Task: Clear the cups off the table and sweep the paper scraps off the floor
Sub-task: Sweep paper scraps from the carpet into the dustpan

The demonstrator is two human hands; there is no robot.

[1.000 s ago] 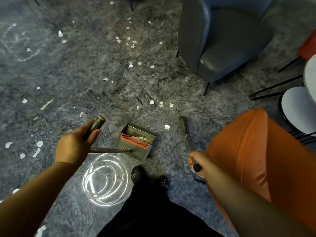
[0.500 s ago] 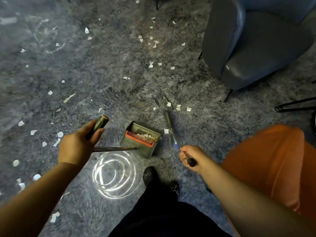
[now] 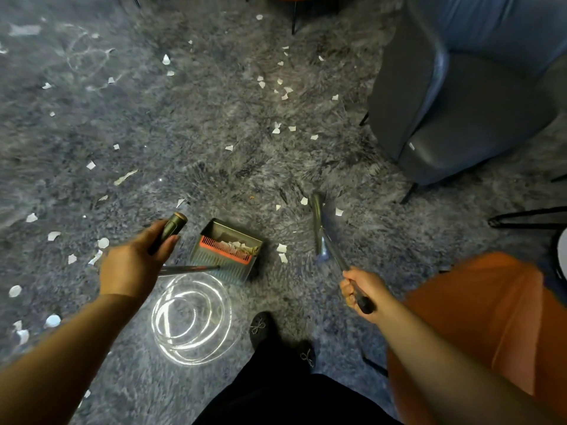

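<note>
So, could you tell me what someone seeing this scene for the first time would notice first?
Probably the white paper scraps strewn across the grey carpet, then the dustpan at centre with scraps already inside. The left hand grips the dustpan's handle and the right hand grips the broom, whose head rests on the carpet to the dustpan's right. A bright ring of light glows just below the dustpan.

White paper scraps (image 3: 282, 92) are lying scattered over the grey carpet; several are sitting inside the upright grey dustpan (image 3: 228, 247), two just beside its right.
</note>
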